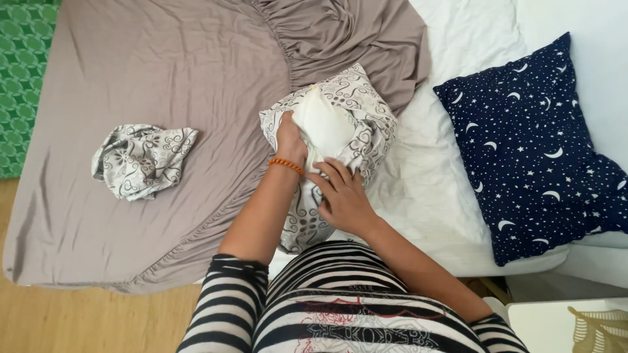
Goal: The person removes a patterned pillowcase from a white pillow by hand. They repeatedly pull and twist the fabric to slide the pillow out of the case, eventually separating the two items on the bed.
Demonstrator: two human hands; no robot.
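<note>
Pillow (322, 119): white, plump, half inside a patterned pillowcase (353, 108), lying near the middle of the bed where the taupe sheet ends and the white mattress cover begins.
Handling: likely light, soft, squashy; gives under pressure, no breakage risk; cotton case loose and prone to bunching and sliding over the filling.
Where to grip: best at the case's open hem, pinched on either side of the bare white bulge; pillow itself held by a squeezed corner.
Left hand (290, 138): beaded bracelet (286, 165) at the wrist, fingers closed on the case edge against the pillow's left side.
Right hand (343, 195): flat and curled over the lower folds of the case, pressing and gathering cloth just below the pillow.
Loose tail of case: trailing down toward the striped shirt (327, 301), at the near bed edge.
Second patterned case (142, 160): crumpled, well apart to the left on the taupe fitted sheet (163, 65).
Navy star pillow (536, 144): to the right, near but not touching.
Edges: bed's near edge just under the forearms; wooden floor (78, 320) below left.
Open room: broad flat sheet to the left and above.
</note>
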